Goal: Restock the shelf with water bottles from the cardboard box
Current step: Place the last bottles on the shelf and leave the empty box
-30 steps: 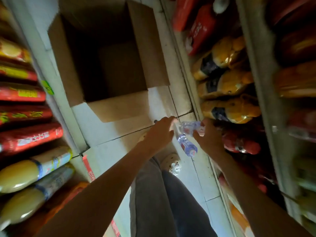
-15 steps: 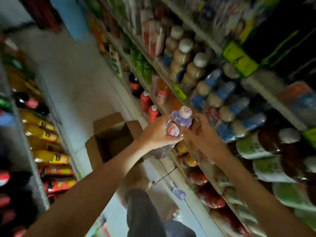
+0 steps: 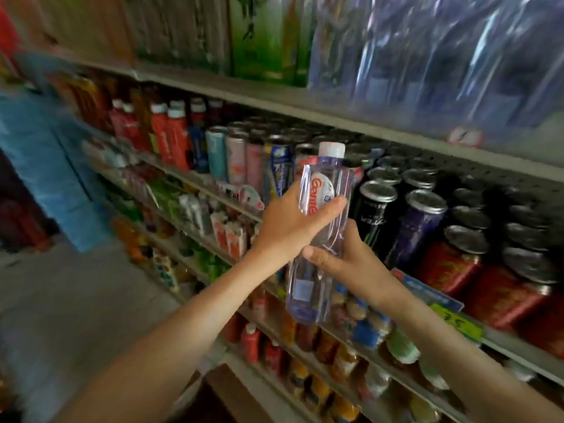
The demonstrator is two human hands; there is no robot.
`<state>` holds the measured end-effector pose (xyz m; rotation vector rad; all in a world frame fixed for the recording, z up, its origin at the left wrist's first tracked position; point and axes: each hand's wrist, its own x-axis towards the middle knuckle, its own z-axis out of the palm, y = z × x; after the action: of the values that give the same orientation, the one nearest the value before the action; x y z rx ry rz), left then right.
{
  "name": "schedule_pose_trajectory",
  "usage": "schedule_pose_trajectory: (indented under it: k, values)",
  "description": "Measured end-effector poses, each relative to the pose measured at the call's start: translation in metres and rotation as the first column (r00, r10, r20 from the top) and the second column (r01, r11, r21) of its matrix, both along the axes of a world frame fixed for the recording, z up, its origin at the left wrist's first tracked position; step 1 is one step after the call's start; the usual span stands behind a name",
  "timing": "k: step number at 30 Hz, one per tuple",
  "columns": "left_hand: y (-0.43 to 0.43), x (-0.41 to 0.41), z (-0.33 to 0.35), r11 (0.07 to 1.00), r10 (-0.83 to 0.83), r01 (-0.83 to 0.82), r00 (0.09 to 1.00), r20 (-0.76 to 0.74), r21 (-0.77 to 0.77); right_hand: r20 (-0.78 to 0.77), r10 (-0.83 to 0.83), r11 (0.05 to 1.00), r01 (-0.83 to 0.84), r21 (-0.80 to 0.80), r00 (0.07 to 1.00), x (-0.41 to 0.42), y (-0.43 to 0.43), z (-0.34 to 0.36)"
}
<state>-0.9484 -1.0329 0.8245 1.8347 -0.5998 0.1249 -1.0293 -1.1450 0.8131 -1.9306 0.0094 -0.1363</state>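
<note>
A person holds one clear water bottle (image 3: pixel 331 236) at the centre of the frame, in the air in front of the shelf (image 3: pixel 305 108). The bottle stands nearly upright with its white cap tipped slightly toward the upper right.

The left hand (image 3: pixel 290 230) comes in from the lower left. Its grip is closed around the bottle's upper half, with the fingers wrapped over the red-lettered label. The right hand (image 3: pixel 357 264) comes in from the lower right. Its grip is closed on the bottle just below the left hand, thumb across the front. The two hands touch.

Just behind the bottle, rows of drink cans (image 3: pixel 421 227) fill the middle shelf, black and purple near the centre and red toward the right edge. Plastic-wrapped bottle packs (image 3: pixel 427 56) sit on the top shelf at upper right, beside green cartons (image 3: pixel 259 35). A yellow price tag (image 3: pixel 457 322) hangs on the shelf edge at right. A brown edge of the cardboard box (image 3: pixel 235 395) shows at the bottom centre.
</note>
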Motion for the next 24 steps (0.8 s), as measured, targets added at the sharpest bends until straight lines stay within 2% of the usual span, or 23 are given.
schedule_pose_trajectory:
  k: [3,6,8,11,15,18,22,24]
  values:
    - [-0.009,-0.01,0.04,1.0,0.004,-0.002,0.994,0.109,-0.02,0.077,-0.087,0.996,0.089,-0.023,0.993,-0.011,-0.007,0.033]
    - [-0.015,-0.024,0.079,0.996,-0.069,0.079,0.976,0.208,-0.042,0.22,-0.149,0.983,0.169,-0.075,0.964,-0.026,-0.014,0.067]
    - [-0.02,-0.029,0.106,0.992,-0.078,0.106,0.939,0.336,-0.065,0.305,-0.189,0.972,0.223,-0.08,0.933,-0.039,-0.021,0.092]
    - [-0.026,-0.03,0.14,0.982,-0.086,0.158,0.865,0.495,-0.106,0.392,-0.21,0.968,0.245,-0.043,0.896,-0.056,-0.032,0.125]
    - [-0.054,-0.027,0.172,0.953,-0.073,0.225,0.817,0.573,-0.2,0.465,-0.273,0.957,0.287,0.042,0.842,-0.079,-0.054,0.165]
    - [-0.082,-0.026,0.183,0.971,0.062,0.125,0.691,0.72,-0.204,0.523,-0.341,0.937,0.33,0.119,0.781,-0.091,-0.07,0.188]
    - [-0.121,-0.025,0.188,0.986,0.128,0.034,0.475,0.871,-0.163,0.6,-0.418,0.903,0.382,0.195,0.682,-0.105,-0.088,0.217]
    - [-0.137,-0.021,0.19,0.992,0.129,-0.045,0.428,0.895,-0.122,0.63,-0.458,0.875,0.445,0.193,0.628,-0.106,-0.1,0.227]
